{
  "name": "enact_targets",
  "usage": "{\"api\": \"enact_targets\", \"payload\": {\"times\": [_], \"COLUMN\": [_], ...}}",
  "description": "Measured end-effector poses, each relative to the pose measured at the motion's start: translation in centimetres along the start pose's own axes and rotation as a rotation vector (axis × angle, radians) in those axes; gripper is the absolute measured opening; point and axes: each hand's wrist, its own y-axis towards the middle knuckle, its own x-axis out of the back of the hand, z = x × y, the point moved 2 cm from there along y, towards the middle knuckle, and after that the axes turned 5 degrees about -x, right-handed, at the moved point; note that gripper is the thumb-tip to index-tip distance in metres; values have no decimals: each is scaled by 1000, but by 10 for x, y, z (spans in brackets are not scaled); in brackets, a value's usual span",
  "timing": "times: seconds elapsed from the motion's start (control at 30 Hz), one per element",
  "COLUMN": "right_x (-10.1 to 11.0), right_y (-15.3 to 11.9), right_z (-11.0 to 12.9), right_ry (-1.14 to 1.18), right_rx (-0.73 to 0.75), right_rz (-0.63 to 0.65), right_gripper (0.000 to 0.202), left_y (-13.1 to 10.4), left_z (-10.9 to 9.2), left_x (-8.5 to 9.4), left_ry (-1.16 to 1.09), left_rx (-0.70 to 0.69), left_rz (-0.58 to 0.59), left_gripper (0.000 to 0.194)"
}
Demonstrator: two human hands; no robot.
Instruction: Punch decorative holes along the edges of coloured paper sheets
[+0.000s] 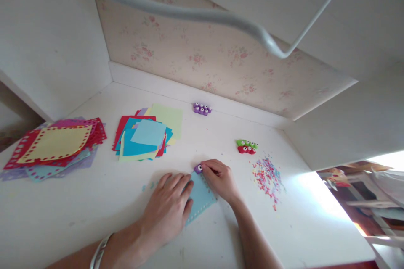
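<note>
A light blue sheet of paper (199,195) lies on the white table, with a row of small holes along its near and right edges. My left hand (170,201) rests flat over its left side, fingers stretched out. At the sheet's far corner is a small purple paper punch (198,169) with a round white eye on it. My right hand (218,177) grips this punch between thumb and fingers. The fingertips cover part of the punch, so I cannot tell whether it is pressed down.
Hole-edged coloured sheets (59,143) are piled at the left. Plain coloured sheets (145,132) form another stack. Purple punches (202,109) stand by the wall, green and red ones (247,146) further right. Paper dots (267,176) are scattered at the right. A white cable (189,13) crosses above.
</note>
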Motion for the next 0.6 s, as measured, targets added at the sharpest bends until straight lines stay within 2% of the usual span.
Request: {"api": "enact_targets", "payload": {"times": [0.1, 0.27, 0.6], "right_x": [0, 2, 5], "right_y": [-1, -2, -3], "right_z": [-2, -2, 5], "right_ry": [39, 22, 6], "right_rx": [14, -3, -6], "right_rz": [-10, 52, 40], "right_gripper": [22, 22, 18], "left_y": [1, 3, 2], "left_z": [2, 1, 2], "left_x": [0, 0, -1], "left_ry": [0, 13, 35], "left_rx": [-7, -11, -21], "left_rz": [-6, 4, 0], "left_gripper": [33, 35, 37]}}
